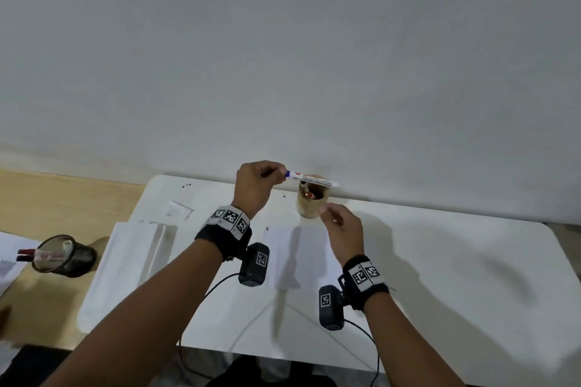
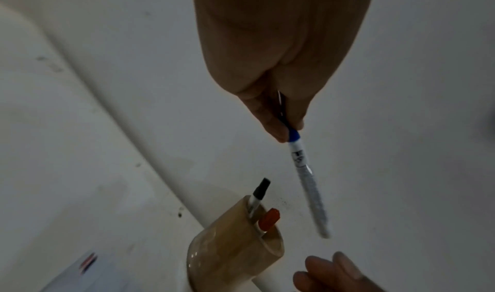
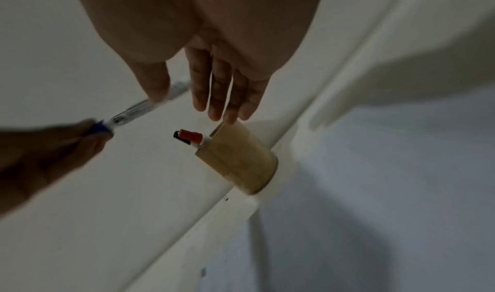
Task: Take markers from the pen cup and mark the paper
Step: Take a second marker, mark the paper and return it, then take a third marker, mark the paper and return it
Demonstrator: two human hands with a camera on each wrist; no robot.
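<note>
A tan pen cup stands at the far edge of the white table, against the wall. A black-capped marker and a red-capped marker stick out of it. My left hand pinches the blue cap end of a white board marker, which hangs level above the cup. My right hand hovers open beside the cup's right rim, fingers straight and holding nothing. A white paper lies in front of the cup, between my wrists.
A black mesh cup with red-capped markers stands on the wooden desk at the left. A folded white sheet lies on the table's left part. Camera cables trail off the near edge. The wall rises directly behind the cup.
</note>
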